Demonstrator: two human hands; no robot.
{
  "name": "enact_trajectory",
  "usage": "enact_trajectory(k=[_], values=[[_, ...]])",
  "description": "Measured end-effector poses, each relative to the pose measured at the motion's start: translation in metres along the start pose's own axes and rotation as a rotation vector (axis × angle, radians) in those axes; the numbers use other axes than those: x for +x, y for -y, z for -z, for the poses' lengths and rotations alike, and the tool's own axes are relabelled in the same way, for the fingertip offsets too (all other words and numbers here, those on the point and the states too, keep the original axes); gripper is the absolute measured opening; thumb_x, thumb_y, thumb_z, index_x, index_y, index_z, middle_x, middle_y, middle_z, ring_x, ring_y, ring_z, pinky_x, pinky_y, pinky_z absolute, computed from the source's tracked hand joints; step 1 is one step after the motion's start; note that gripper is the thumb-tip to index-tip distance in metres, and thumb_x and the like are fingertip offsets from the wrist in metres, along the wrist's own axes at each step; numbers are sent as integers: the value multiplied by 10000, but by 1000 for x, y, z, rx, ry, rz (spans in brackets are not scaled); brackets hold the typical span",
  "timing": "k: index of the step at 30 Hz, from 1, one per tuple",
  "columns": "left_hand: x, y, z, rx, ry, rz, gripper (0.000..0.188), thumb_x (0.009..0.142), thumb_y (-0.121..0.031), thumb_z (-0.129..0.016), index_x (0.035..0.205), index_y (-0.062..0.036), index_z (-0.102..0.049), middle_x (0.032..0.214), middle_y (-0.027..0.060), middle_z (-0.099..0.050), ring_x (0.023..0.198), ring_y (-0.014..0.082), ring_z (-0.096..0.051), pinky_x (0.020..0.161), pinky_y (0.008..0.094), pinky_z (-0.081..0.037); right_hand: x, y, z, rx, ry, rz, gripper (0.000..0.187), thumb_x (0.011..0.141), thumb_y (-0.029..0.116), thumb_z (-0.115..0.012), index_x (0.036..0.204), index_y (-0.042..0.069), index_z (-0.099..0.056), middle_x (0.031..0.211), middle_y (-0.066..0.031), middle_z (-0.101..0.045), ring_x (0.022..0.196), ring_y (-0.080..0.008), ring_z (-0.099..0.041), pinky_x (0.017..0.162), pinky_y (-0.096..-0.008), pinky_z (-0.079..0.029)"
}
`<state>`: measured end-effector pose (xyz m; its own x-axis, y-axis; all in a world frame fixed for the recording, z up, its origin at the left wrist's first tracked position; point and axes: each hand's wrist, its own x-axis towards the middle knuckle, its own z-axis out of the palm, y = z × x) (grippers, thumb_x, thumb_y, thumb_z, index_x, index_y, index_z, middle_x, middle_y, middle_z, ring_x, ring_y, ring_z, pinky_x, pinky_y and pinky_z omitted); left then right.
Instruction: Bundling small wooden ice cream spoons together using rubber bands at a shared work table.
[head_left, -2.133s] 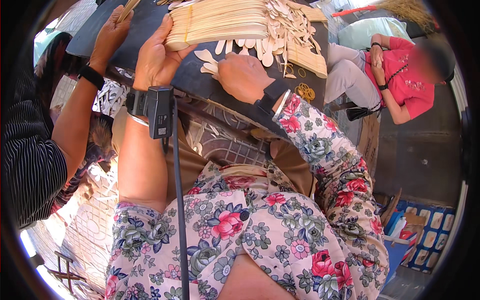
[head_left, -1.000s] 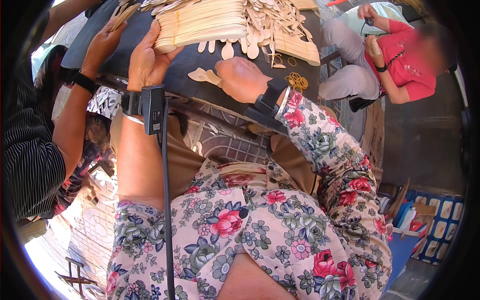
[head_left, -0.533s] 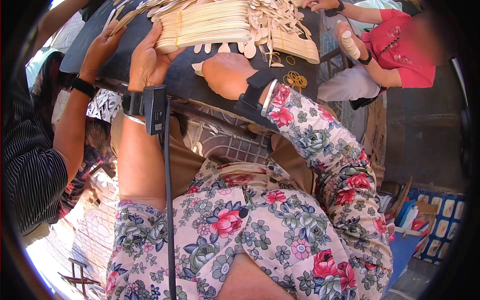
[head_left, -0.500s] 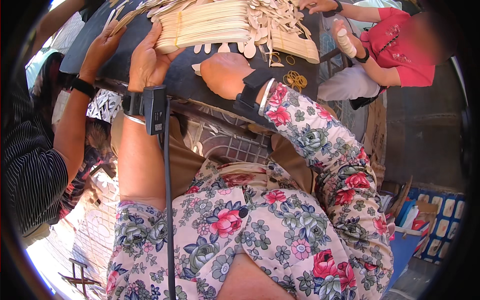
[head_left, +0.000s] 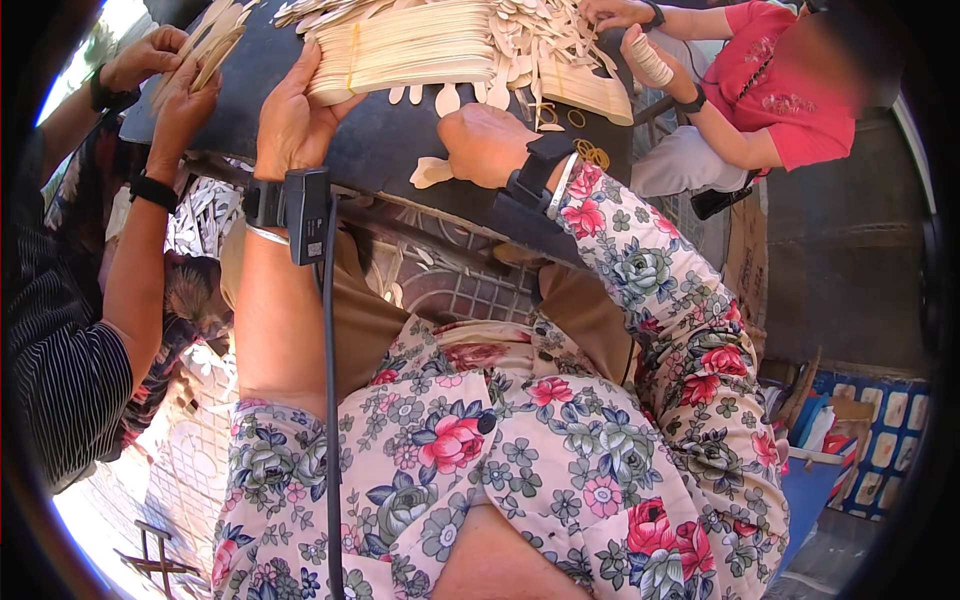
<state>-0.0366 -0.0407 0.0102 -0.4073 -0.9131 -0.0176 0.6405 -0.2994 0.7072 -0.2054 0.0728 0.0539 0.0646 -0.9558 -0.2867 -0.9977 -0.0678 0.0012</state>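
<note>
My left hand [head_left: 295, 122] is closed around the left end of a thick bundle of pale wooden spoons [head_left: 410, 50], its thumb on top and fingers beneath. A yellow rubber band circles the bundle near that end. Below the bundle's right part, my right hand [head_left: 486, 146] is curled with its back showing. A flat wooden spoon [head_left: 431, 173] sticks out from it to the left; whether more spoons are inside the fist is hidden. Several loose spoons [head_left: 447, 99] lie on the dark table [head_left: 385, 155] between the bundle and my right hand.
A heap of loose spoons [head_left: 540, 42] and a second banded bundle [head_left: 590, 95] lie at the right, near several rubber bands [head_left: 591, 153]. On the right, a person in red [head_left: 775, 90] holds a stack of spoons. At the left, another person's hands [head_left: 185, 100] hold spoons.
My right hand has shifted rightward, and the spoon in it now shows more fully. The left neighbour's second hand has come into view at the spoons. My left hand stays on the bundle.
</note>
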Motion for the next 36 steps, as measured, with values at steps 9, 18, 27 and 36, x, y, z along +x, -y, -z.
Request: enact_trajectory(k=[9,18,27,36], values=[[0,0,0,44,-27,1,395,1001,-268,-483,1263,27,-502,1180,152,-620,1039,262,-647,818,394,-582,4,-20,-18,64,-81,115,214,676,171,-724,753,-9,-638,701,-185,-625,712,-369,-627,639,-410,-500],[2,-1,-7,46,-36,60,390,997,-261,-491,1275,12,-502,1209,137,-615,1085,263,-623,891,444,-530,-28,-25,-11,320,-118,17,69,646,75,-667,650,34,-611,553,-106,-571,516,-245,-598,491,-343,-482],[11,0,3,40,-16,147,382,995,-240,-498,1297,-6,-489,1256,143,-590,1132,255,-595,923,408,-509,-121,-88,-10,1185,-606,-299,68,655,-13,-674,656,-21,-606,579,-64,-604,478,-118,-621,429,-245,-463],[14,8,22,125,5,164,407,999,-274,-489,1281,19,-483,1227,153,-604,1087,255,-622,876,383,-537,-128,-231,-43,1071,-737,-858,183,675,113,-758,768,-17,-666,652,-100,-651,489,-163,-624,445,-285,-496]])
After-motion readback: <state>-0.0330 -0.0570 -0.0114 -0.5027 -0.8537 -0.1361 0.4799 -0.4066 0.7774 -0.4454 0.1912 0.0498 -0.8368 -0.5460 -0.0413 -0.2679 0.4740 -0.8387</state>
